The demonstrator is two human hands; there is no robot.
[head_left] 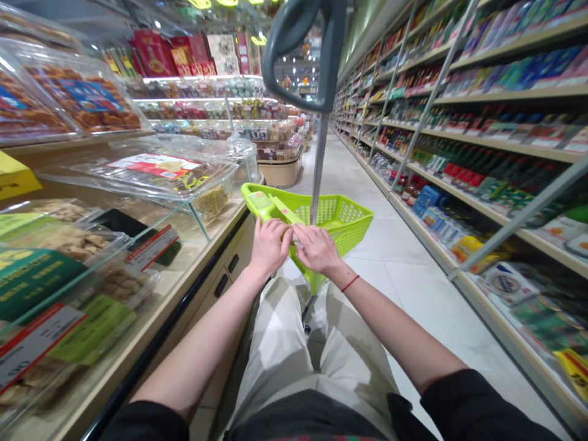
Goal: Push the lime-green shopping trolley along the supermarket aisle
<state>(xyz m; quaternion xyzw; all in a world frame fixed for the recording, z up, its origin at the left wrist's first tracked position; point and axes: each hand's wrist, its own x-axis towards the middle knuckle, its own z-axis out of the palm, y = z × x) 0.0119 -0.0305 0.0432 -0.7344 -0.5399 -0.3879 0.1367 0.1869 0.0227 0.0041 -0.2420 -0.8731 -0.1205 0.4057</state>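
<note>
In front of my legs stands a lime-green shopping basket with slotted walls. A metal pole rises at it and ends in a grey loop handle at the top of the view. My left hand is closed over the near green edge of the basket, fingers curled. Close against it, my right hand is closed at the same edge, a red string around the wrist. The fingertips of both hands nearly meet. Whether something small sits between them is hidden.
On my left, a counter holds clear boxes of packaged food and price tags. Long shelves of packaged goods line the right side. A pale tiled aisle runs ahead, with a rounded display further on.
</note>
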